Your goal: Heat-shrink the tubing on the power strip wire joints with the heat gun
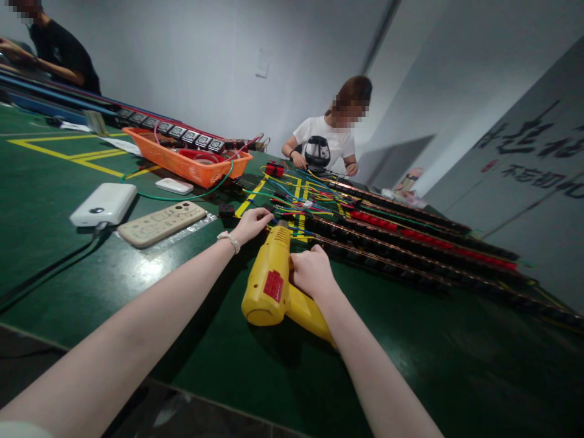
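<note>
A yellow heat gun (269,274) with a red label is in my right hand (314,271), whose fingers wrap round the top of its handle. Its nozzle points away from me, toward the ends of the thin coloured wires (314,198). Just left of the nozzle, my left hand (253,224) is closed in a pinch on a wire, with a bit of dark blue showing at the fingertips. The wires lead to long dark strips (378,252) with copper-coloured edges, which run off to the right. A small black block (226,210) lies beside my left hand.
On the green table (191,328) at left are a white power bank (104,204) with a black cable, a phone (162,224) and a small white case (174,185). Behind them stands an orange basket (201,170). Two people work beyond, one holding wires near a black-and-white device (317,152).
</note>
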A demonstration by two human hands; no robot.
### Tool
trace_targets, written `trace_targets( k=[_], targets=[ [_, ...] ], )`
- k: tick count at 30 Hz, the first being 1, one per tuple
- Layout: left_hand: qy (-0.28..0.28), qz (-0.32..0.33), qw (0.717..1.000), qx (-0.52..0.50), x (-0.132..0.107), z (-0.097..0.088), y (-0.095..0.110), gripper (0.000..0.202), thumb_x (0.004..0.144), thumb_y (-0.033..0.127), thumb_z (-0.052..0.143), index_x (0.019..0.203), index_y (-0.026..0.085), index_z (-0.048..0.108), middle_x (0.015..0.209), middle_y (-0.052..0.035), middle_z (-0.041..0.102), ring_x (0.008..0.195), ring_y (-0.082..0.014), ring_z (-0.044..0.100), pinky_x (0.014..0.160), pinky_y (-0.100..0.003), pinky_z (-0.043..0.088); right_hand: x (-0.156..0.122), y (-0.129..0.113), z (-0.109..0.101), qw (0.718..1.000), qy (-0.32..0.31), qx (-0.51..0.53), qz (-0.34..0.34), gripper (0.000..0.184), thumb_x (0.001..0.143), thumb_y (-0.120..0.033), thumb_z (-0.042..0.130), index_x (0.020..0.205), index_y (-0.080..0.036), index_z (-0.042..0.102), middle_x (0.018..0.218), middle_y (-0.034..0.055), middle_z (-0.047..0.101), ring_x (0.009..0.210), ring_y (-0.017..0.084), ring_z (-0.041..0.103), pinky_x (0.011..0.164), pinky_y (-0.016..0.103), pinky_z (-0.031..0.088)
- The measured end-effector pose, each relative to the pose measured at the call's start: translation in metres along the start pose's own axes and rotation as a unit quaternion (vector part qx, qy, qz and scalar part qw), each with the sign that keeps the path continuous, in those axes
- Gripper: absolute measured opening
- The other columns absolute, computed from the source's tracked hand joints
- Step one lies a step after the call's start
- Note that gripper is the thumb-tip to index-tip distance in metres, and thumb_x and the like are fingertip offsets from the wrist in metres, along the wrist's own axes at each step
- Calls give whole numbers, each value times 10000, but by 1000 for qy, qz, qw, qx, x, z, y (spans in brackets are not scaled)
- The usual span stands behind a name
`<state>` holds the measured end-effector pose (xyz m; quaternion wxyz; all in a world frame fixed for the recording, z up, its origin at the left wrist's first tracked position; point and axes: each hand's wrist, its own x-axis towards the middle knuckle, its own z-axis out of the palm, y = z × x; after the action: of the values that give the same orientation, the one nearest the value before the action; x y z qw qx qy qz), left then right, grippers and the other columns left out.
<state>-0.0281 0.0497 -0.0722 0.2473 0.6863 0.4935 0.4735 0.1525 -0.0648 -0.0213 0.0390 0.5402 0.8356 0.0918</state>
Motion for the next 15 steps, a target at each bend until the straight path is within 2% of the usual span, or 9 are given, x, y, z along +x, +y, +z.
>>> trace_targets(
  k=[4,10,15],
  targets=[
    [15,7,999,27,1,-2,2,386,806,427,443,886,118,659,755,-24,610,620,-63,498,567,-161,347,8,-7,-3,1000,9,-2,-18,273,722,-260,393,827,-152,621,845,84,617,832,162,580,855,326,268],
    [13,13,999,31,5,-3,-2,352,810,371,446,925,113,657,886,-30,629,771,-90,530,697,-174,374,14,-12,-4,999,17,-4,-30,260,719,-238,397,824,-152,619,835,83,618,826,162,583,861,327,262],
    [14,6,999,32,2,-4,1,357,809,381,446,914,111,654,867,-30,625,760,-90,523,685,-176,369,13,-9,0,999,25,7,-40,265,733,-295,404,847,-169,606,844,65,621,831,155,579,853,316,261]
  ],
)
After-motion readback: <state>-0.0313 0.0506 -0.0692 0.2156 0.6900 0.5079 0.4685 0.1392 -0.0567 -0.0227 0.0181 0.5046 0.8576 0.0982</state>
